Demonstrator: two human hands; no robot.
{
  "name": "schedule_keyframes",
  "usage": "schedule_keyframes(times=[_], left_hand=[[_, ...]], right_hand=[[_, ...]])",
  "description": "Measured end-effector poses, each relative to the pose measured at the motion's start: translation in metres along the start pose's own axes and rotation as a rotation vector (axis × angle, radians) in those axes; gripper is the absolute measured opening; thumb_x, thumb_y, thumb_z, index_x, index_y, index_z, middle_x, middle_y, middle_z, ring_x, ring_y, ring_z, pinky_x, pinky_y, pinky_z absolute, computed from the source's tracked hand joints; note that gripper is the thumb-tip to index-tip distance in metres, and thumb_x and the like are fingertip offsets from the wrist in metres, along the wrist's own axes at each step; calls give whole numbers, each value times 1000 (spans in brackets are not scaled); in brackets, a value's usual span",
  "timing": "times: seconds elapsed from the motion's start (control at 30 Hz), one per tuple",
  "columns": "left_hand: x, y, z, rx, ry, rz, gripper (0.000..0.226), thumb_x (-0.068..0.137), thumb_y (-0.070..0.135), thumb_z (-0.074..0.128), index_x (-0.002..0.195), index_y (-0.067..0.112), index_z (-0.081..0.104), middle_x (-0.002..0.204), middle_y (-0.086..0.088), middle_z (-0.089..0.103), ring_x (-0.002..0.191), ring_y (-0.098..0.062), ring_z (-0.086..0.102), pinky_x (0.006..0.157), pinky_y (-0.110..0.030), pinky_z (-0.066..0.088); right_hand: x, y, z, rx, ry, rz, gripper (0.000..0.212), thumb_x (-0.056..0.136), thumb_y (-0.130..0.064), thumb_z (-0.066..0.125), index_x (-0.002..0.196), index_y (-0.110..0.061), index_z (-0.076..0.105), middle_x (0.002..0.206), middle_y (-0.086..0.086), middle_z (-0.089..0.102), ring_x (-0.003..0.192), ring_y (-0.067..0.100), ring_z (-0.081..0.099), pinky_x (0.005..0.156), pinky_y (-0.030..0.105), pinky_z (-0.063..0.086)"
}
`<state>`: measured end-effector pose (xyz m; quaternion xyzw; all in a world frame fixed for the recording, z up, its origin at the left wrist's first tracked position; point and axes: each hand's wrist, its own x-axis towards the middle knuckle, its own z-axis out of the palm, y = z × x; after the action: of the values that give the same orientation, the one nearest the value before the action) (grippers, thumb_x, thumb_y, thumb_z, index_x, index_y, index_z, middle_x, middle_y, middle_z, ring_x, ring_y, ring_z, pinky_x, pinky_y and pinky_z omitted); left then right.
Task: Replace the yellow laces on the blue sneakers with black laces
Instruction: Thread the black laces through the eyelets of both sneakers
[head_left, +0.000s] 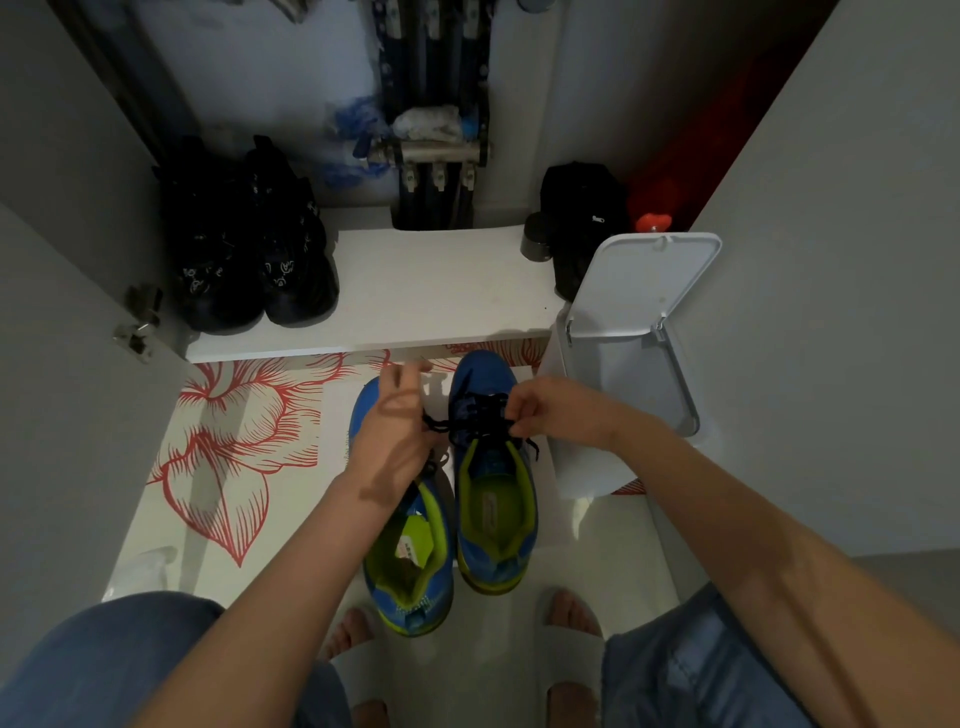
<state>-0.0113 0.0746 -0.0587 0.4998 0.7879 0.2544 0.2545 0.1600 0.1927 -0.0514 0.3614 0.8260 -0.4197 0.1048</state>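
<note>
Two blue sneakers with lime-green lining stand side by side on the floor, toes pointing away from me. The right sneaker (493, 499) carries a black lace (478, 421) threaded across its upper. My right hand (545, 405) pinches the lace at the shoe's right side. My left hand (397, 431) hovers over the left sneaker (410, 566) and holds the lace's other end, its fingers partly spread. A tag lies inside the left sneaker. No yellow lace shows.
A white bin (623, 364) with its lid raised stands right of the sneakers. Behind them a white shelf (426, 291) holds black shoes (244, 249) at left and a black bag (582, 218) at right. My slippered feet (571, 649) are close to the sneakers' heels.
</note>
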Motion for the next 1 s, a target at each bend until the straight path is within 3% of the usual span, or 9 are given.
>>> schedule_keyframes(times=[0.07,0.17,0.27,0.37,0.5,0.63,0.73,0.93,1.0], left_hand=[[0,-1,1,61,-140,123,62,84,-7,56,140,16,41,150,-5,31,108,-25,59,82,-17,46],[-1,-6,7,199,-279,187,50,92,-3,46,139,15,44,132,-12,56,113,-23,57,84,-17,40],[-2,-2,12,292,-252,169,47,95,3,43,140,18,44,130,-11,58,114,-24,57,90,-25,42],[1,1,13,319,-188,163,42,97,9,42,137,18,48,128,-9,59,115,-21,56,90,-24,39],[0,2,10,222,-153,168,33,96,10,46,127,13,56,115,-11,65,100,-23,62,81,-23,44],[-2,4,5,109,-159,164,25,96,14,50,116,9,64,93,-12,70,81,-23,66,72,-24,48],[-3,3,-3,50,-181,125,20,95,13,49,101,8,68,78,-8,68,71,-21,64,63,-23,47],[2,-13,-27,433,-252,59,24,94,34,48,88,32,70,99,6,63,105,-20,48,84,-32,35],[2,-11,-28,347,-285,51,28,90,49,48,80,36,70,103,14,60,118,-15,38,98,-30,24]], right_hand=[[-2,0,-4,46,2,7,13,82,-9,70,92,-13,61,82,-1,60,79,13,57,62,10,41],[-5,1,-4,54,-5,-16,28,77,-7,74,103,-6,62,91,-2,59,84,10,53,61,-1,38],[-1,7,1,-40,13,-48,42,82,1,67,122,-4,55,113,6,55,98,11,49,67,3,38],[4,11,8,-54,24,-31,33,82,6,62,114,0,58,106,11,56,91,13,50,65,8,40],[6,13,12,88,11,-20,28,80,11,62,107,3,59,89,2,56,74,3,50,66,6,44],[4,14,11,121,-30,-1,16,82,2,66,89,-11,61,86,6,62,85,19,58,85,36,49],[-2,16,0,0,10,25,13,84,-3,65,92,-12,62,85,-2,60,85,15,56,74,21,46],[-31,17,-29,-333,22,103,15,87,-12,62,100,-17,66,93,-6,54,87,8,48,74,18,36],[-30,14,-22,-288,-11,77,15,85,-10,63,99,-12,69,96,0,62,87,8,52,75,19,37]])
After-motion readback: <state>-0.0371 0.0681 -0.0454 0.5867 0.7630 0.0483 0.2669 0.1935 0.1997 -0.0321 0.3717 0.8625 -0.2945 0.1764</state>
